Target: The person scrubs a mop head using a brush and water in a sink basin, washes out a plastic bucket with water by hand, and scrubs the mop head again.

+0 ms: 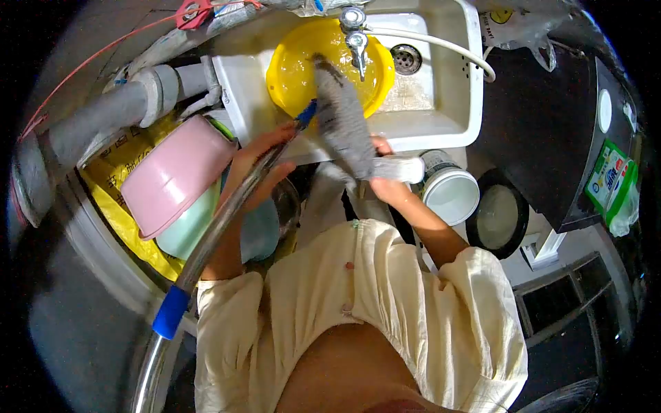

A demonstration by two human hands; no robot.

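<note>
A long metal pole [237, 196] with blue parts runs from the lower left up to the sink. My left hand [258, 162] is at its upper end, the pole lying between thumb and fingers. A grey, wet-looking cloth pad [344, 127] hangs tilted over the near rim of a yellow basin [281, 79]. My right hand [387, 180] grips the pad's near end beside a white, flat piece [406, 169]. The basin holds water and sits in the left part of the white sink [446, 127]. The pole's blue tip is beside the pad; whether they are joined is unclear.
A metal faucet [355, 43] with a white hose [434, 43] reaches over the basin. Pink [179, 172] and green bowls lie at the left near grey pipes [131, 103]. On the right are a white bucket [451, 196], a black round pan [497, 215] and a dark counter [537, 124].
</note>
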